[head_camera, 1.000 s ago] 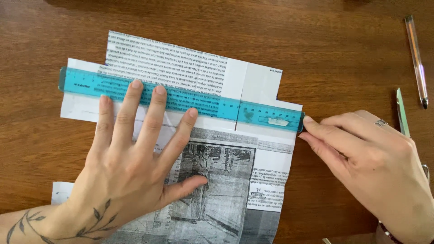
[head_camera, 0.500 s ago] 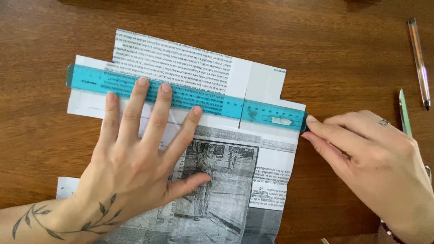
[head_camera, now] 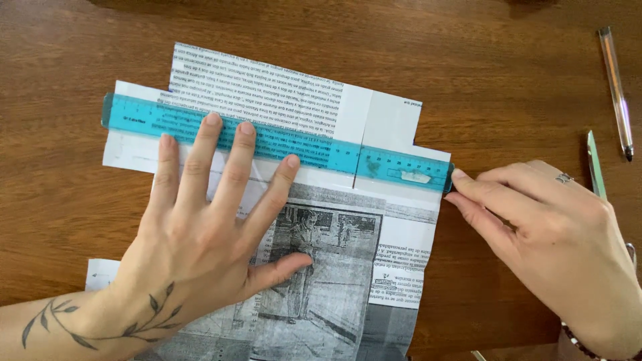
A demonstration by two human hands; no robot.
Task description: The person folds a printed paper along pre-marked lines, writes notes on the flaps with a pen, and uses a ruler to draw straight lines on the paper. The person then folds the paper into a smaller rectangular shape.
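1. Head view: your left hand (head_camera: 200,234) lies flat, fingers spread wide, on the newspaper clipping (head_camera: 314,267); three fingertips press on the teal ruler (head_camera: 274,142).
2. The ruler lies slanted across the clipping's upper part (over the text columns, above the grey photo).
3. Your right hand (head_camera: 542,234) grips nothing; its extended fingertips touch the ruler's right end.
4. Right of the ruler, on the wooden table (head_camera: 508,73), lie a clear pen (head_camera: 616,91) and a green pencil (head_camera: 595,174).

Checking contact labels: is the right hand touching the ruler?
Touching. Head view: right hand fingertips meet the ruler's right end, no gap visible.
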